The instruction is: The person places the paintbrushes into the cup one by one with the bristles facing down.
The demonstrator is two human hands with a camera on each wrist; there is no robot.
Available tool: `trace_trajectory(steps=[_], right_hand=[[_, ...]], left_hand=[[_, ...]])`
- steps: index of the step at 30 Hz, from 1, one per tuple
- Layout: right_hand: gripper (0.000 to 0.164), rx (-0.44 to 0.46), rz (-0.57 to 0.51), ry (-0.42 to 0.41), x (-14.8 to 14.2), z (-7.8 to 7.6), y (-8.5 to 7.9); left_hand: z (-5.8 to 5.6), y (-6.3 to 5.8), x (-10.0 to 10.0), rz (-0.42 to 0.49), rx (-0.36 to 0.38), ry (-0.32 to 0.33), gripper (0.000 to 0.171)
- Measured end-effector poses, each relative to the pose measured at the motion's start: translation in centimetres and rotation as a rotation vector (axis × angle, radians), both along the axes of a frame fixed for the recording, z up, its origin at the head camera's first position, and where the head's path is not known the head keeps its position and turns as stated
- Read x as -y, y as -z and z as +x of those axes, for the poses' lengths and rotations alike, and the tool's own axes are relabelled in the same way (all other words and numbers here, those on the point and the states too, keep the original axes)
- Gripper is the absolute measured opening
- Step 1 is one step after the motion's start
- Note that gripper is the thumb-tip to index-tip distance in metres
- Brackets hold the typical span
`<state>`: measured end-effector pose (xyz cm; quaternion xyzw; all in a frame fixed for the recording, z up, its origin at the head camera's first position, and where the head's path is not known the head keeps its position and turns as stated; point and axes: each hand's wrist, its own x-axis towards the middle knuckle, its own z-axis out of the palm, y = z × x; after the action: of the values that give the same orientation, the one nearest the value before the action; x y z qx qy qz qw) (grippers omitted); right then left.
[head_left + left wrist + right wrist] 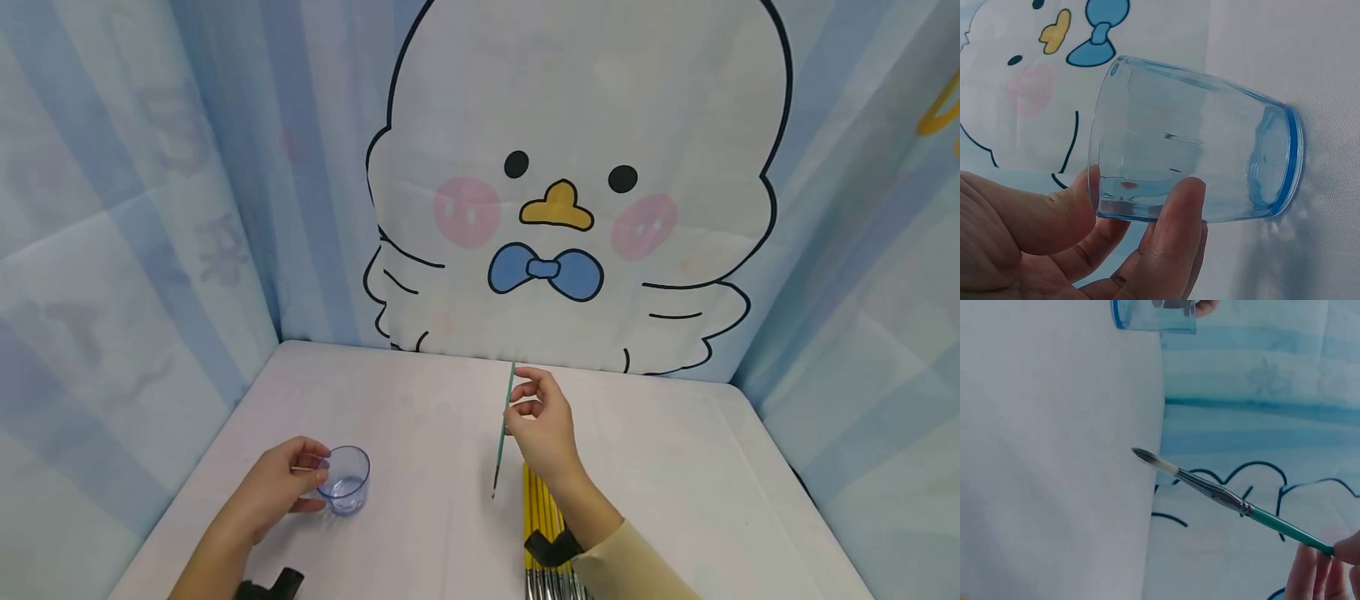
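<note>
My left hand [279,485] holds a clear bluish glass [352,490] by its side, on the left part of the table. In the left wrist view the thumb is at the rim of the glass [1229,150], and the fingers lie along its wall. A thin green-handled paintbrush [502,442] is pinched in my right hand [549,432], near the table's middle. It points bristles down, above the tabletop. The right wrist view shows its silver ferrule and pale bristles with a dark tip on the paintbrush [1210,489].
Several yellow-handled brushes [534,504] with silver ferrules lie side by side under my right forearm, partly hidden by it. The white-covered table [420,408] meets a curtain [330,208] with a cartoon bird at the back. Striped curtains stand at both sides.
</note>
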<state>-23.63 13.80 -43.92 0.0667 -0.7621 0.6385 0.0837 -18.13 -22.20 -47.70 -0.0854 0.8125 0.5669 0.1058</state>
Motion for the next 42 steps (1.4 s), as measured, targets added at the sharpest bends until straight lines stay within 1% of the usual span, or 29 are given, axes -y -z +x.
trace_trajectory(steps=[4,9,13,17,23,29,35,42], right_hand=[[0.055,-0.046,-0.051,-0.043,1.8,0.1,-0.5],[0.056,-0.080,-0.109,-0.091,4.1,0.2,-1.6],[0.056,-0.119,-0.125,-0.124,6.2,0.2,-2.2],[0.056,-0.161,-0.131,-0.161,8.4,0.4,-2.5],[0.054,-0.176,-0.144,-0.221,11.8,0.9,-2.3],[0.052,-0.187,-0.191,-0.233,14.2,1.4,-2.2],[0.050,-0.198,-0.156,-0.265,15.9,1.2,-1.8],[0.051,-0.160,-0.127,-0.308,17.1,1.2,-0.8]], left_hand=[[0.1,-0.1,-0.1,0.002,-0.001,0.000,0.035],[0.2,-0.3,-0.2,0.004,-0.003,-0.004,0.034],[0.3,-0.2,-0.1,0.001,-0.002,-0.008,0.034],[0.3,-0.2,-0.1,0.000,0.000,-0.009,0.034],[0.1,-0.2,-0.1,-0.008,0.008,-0.019,0.034],[-0.1,-0.1,-0.2,-0.012,0.014,-0.027,0.035],[0.0,-0.2,-0.2,-0.027,0.023,-0.032,0.035],[0.1,-0.3,-0.2,-0.010,0.023,-0.029,0.036]])
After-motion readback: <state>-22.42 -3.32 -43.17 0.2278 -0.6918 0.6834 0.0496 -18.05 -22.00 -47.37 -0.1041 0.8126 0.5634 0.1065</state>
